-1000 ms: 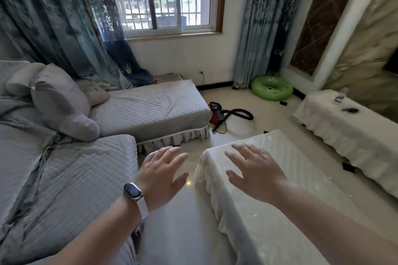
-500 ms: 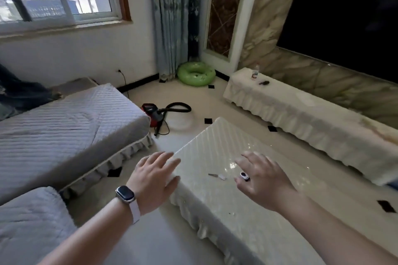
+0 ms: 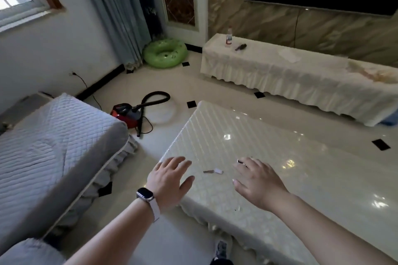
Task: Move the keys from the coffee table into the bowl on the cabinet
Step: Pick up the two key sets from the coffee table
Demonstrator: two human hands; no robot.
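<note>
The view has swung right and dipped since half a second ago, so the coffee table (image 3: 269, 157) now fills the lower middle and both hands sit closer over its near corner. From the head camera, the only view here: the left hand (image 3: 170, 180) is spread flat with fingers splayed, holding nothing, hovering over the table's near-left corner, a watch (image 3: 144, 195) on its wrist. The right hand (image 3: 256, 180) is open too, fingers loosely fanned, palm down, nothing gripped. And there are the keys (image 3: 213, 171), a small key with a white tag lying flat on the table, right between the two hands, just ahead of the right thumb. A second small dark-and-white piece peeks out at the right hand's fingertips; whether it's joined to the keys I cannot tell. As for progress, nothing is done yet: keys untouched on the table, the pickup still to come, then the carry. The long cabinet (image 3: 301, 79) stands well beyond the hands, with a bottle (image 3: 229, 37) on it, but no bowl is in sight.
</note>
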